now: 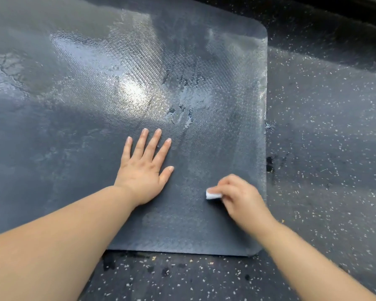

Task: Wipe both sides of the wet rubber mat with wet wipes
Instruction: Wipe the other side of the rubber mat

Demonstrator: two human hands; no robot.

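— Rubber mat (139, 83): dark grey, textured, lying flat on the speckled black floor (323, 148). It fills the view from centre out to 9 and 12 o'clock. Wet sheen toward 12 o'clock, duller near 6.
— Hands?
— Left hand (144, 168) just below centre, palm down on the mat, fingers straight and spread. Right hand (237, 196) at 4 o'clock, slightly blurred, fingers curled, pinching a small white wet wipe (213, 194) against the mat near its right edge.
— Mat edges?
— Rounded corners at 1 and 5 o'clock; near edge meets the floor at 6 o'clock.
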